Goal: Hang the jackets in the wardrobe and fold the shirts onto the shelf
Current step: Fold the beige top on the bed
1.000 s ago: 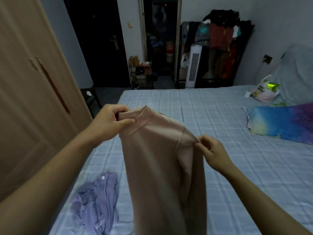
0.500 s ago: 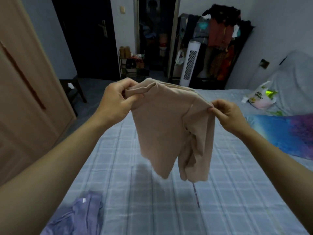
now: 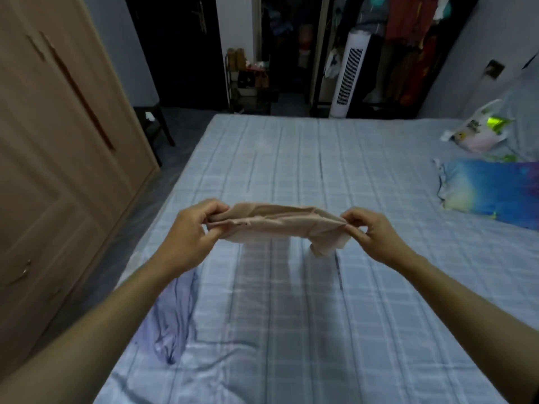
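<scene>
Two hands were seen at mid-frame, each closed in a pinch on one end of a beige shirt (image 3: pixel 277 225). The left hand (image 3: pixel 191 231) gripped the left end with thumb and fingers bunched over the cloth; the right hand (image 3: pixel 370 231) pinched the right end between thumb and forefinger, the other fingers curled. The shirt was held stretched nearly level, clear of the bed (image 3: pixel 320 330), with a short flap hanging near the right hand and a shadow cast on the sheet below.

Several risks were judged from this. The right-hand pinch appeared slight, so that end could be let slip and the shirt dropped in a heap. The cloth looked bunched and creased along its top, so an uneven fold could be set if it were laid down unsmoothed. A lilac garment (image 3: pixel 172 325), lying at the lower left by the bed edge, was close enough to be caught under the shirt.

Much was hard to make out. The shirt was seen almost edge-on, so collar, sleeves and front could not be told apart. The wardrobe (image 3: pixel 58 141) at the left was shut, its shelf and rail hidden. The dim light left the doorway (image 3: pixel 285 53) and the clothes rack (image 3: pixel 414 39) at the upper right indistinct.
</scene>
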Demonstrator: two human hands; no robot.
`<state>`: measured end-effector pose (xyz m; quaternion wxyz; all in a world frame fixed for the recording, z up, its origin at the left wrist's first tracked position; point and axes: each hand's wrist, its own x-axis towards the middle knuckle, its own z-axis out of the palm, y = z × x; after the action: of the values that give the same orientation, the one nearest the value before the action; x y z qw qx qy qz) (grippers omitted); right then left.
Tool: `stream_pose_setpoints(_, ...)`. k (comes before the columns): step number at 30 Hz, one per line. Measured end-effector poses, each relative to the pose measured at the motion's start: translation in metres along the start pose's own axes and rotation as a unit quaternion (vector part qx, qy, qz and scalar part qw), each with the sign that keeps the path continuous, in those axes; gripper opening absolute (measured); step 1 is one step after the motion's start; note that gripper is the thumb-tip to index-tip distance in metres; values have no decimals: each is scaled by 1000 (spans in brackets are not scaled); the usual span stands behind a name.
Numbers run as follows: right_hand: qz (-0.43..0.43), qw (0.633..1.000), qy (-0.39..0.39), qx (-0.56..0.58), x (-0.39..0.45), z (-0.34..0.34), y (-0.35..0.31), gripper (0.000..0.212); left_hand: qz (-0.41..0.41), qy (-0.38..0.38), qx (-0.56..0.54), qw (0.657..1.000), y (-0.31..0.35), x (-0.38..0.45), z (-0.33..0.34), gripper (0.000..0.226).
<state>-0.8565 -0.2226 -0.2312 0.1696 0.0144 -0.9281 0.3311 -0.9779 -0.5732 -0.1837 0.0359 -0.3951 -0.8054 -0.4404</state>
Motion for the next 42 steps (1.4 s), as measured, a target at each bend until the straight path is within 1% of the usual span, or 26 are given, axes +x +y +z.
stream_pose_setpoints(2,8,999,-33,2,-57,30,3,7,-39,-32,12,999,-1,-58,23,13)
stream_pose_setpoints(4,28,996,-86,-3,-119,61,8,4,-72,-86,15,994,-3,-119,45,17)
stream_pose_setpoints(6,59,986,-157,-15,-181,90,12,8,-85,-148,8,985,-6,-172,64,9)
stream_pose_setpoints(7,69,980,-188,-19,-211,104,14,11,-83,-176,4,981,-8,-195,72,11)
stream_pose_setpoints(9,79,971,-227,-19,-262,126,14,13,-74,-225,6,971,-11,-235,86,28)
stream_pose_setpoints(10,87,968,-235,-19,-283,135,12,11,-79,-250,10,965,-13,-254,91,29)
stream_pose_setpoints(11,97,966,-239,-24,-301,143,10,8,-76,-271,10,959,-15,-272,96,28)
stream_pose_setpoints(13,118,963,-239,-37,-328,156,2,2,-66,-289,2,955,-14,-298,101,22)
stream_pose_setpoints(15,136,961,-235,-47,-345,166,-7,3,-57,-312,-12,948,-12,-316,103,5)
stream_pose_setpoints(16,140,961,-230,-53,-352,171,-12,5,-53,-324,-13,944,-11,-322,103,17)
stream_pose_setpoints(17,144,962,-225,-61,-358,176,-17,7,-40,-334,-18,941,-14,-331,104,21)
stream_pose_setpoints(18,147,962,-220,-72,-364,180,-22,9,-35,-348,-10,937,-18,-341,107,16)
stream_pose_setpoints(19,149,962,-214,-82,-370,185,-26,12,-18,-357,5,934,-23,-351,111,8)
stream_pose_setpoints(20,151,962,-209,-88,-376,191,-29,15,-8,-372,29,928,-27,-361,115,8)
stream_pose_setpoints(21,151,962,-206,-92,-383,198,-31,17,0,-387,55,921,-32,-373,123,12)
stream_pose_setpoints(23,162,959,-210,-103,-393,215,-30,17,24,-423,118,898,-41,-391,138,17)
stream_pose_setpoints(26,186,953,-213,-112,-410,243,-19,15,49,-456,168,872,-59,-424,166,9)
stream_pose_setpoints(28,192,947,-223,-129,-421,260,-13,11,48,-471,204,857,-78,-446,187,33)
stream_pose_setpoints(29,195,944,-228,-137,-426,267,-10,10,42,-470,215,855,-88,-458,196,39)
stream_pose_setpoints(32,217,941,-218,-145,-439,282,-6,11,33,-483,223,846,-107,-481,212,40)
stream_pose_setpoints(35,230,941,-203,-139,-443,287,-8,15,20,-494,215,842,-113,-486,214,44)
stream_pose_setpoints(36,237,942,-195,-133,-443,287,-8,16,14,-485,202,851,-110,-483,211,45)
stream_pose_setpoints(38,260,944,-171,-112,-440,284,-9,15,1,-444,161,881,-104,-471,206,43)
stream_pose_setpoints(40,270,949,-132,-94,-432,281,-6,14,-5,-377,141,915,-100,-448,205,31)
stream_pose_setpoints(42,268,956,-86,-83,-421,278,1,14,-10,-318,137,938,-102,-419,210,24)
